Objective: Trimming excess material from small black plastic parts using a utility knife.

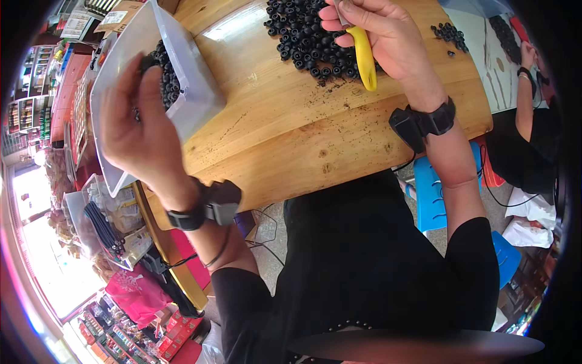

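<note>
Your right hand (394,39), upper middle, is closed on a yellow-handled tool (364,60): thumb and fingers pinch it around its metal end, which is partly hidden by the fingers and runs toward the top edge. The yellow handle hangs out under your palm, its butt pointing back toward you. Tool sits over the near right side of a big pile of small black ring-like pieces (309,45) on the wooden table (273,136).

Your left hand (139,121) is over the translucent plastic bin (203,103) at the left, fingers curled, motion-blurred. A dark piece (147,63) shows at the fingertips; can't tell if you're gripping it or letting it go. More black pieces (168,76) lie inside the bin, partly hidden behind your hand.

Brown crumbs (303,127) are scattered on the wood between the pile and your body. A smaller group of black pieces (450,37) lies near the table's right edge, well apart from the pile. You wear a black strapped device on each wrist. Blue stool (426,197) is below your right forearm. Far right, a co-worker's hand (528,56) is by a red object (518,28) at a pale table (494,76).
</note>
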{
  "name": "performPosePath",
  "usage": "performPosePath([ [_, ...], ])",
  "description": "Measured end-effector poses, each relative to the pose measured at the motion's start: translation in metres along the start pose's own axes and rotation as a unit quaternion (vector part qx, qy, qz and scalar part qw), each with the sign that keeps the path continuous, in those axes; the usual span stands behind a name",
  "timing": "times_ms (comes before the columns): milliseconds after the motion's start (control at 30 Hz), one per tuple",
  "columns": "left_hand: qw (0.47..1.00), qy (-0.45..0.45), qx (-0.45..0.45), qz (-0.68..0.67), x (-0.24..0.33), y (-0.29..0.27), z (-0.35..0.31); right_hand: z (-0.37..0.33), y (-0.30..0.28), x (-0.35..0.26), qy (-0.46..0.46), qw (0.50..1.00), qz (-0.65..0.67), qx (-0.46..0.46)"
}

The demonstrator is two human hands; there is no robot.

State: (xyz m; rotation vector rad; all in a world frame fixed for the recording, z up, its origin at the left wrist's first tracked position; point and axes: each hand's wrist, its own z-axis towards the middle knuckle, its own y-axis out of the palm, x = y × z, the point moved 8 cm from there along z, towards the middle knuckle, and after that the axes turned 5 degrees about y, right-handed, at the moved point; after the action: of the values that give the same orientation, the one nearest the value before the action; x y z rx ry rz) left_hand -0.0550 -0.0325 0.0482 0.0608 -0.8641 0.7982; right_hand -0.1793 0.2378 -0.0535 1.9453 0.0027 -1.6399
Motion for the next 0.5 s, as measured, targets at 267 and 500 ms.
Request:
performPosePath([
  [267,0.882,0.256,-0.01,0.395,0.019,0.013,0.001,0.002,-0.017,-0.016,-0.046,0.996,0.058,0.045],
  [500,0.935,0.267,-0.196,0.124,0.035,0.133,-0.087,0.013,-0.06,-0.031,-0.098,0.979,0.174,0.047],
])
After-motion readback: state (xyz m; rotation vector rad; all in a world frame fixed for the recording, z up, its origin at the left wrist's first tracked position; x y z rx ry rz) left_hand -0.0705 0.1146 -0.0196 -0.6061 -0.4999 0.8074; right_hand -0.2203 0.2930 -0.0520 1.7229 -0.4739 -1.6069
